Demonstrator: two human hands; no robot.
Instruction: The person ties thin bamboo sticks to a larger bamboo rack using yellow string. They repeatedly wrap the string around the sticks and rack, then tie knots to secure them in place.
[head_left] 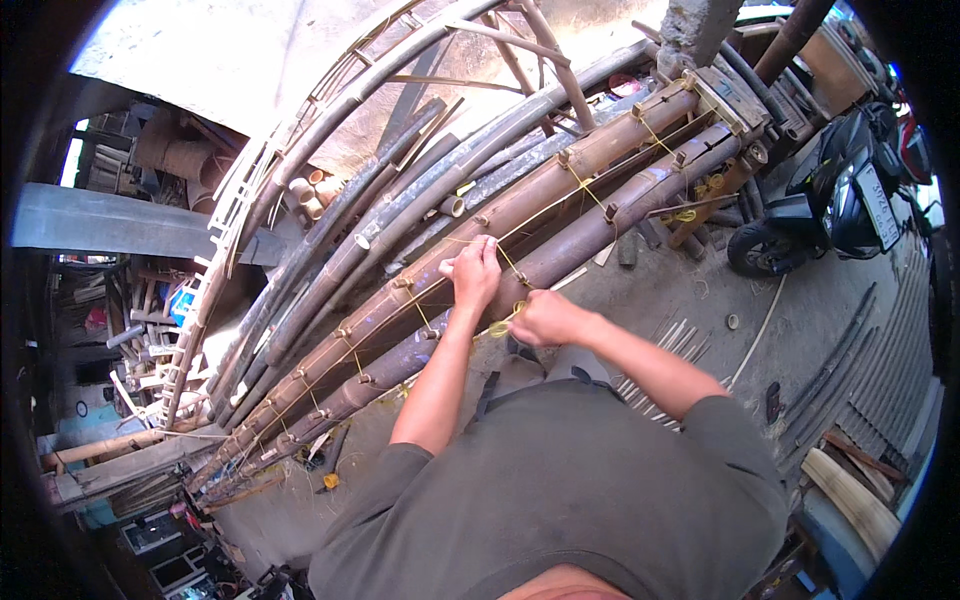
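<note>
Two thick brown bamboo poles, a far one point(612, 146) and a near one point(572, 243), run side by side diagonally in front of me. Short wooden pegs point(610, 212) stick out of both, and yellow cord point(585, 184) is strung across between them. At the far pole my left hand point(474, 274) is closed, thumb and fingertips pinching the cord. Lower and to the right, by the near pole, my right hand point(548, 319) is closed in a fist around the cord. A loose yellow bundle of it point(505, 322) hangs beside that fist.
Behind the poles lie more dark bamboo lengths point(410, 212) and a curved bamboo frame point(262, 190). A black motorcycle point(845, 190) stands at the right. Thin sticks point(678, 342) lie on the floor near my right elbow. A concrete post point(694, 38) rises at the far end.
</note>
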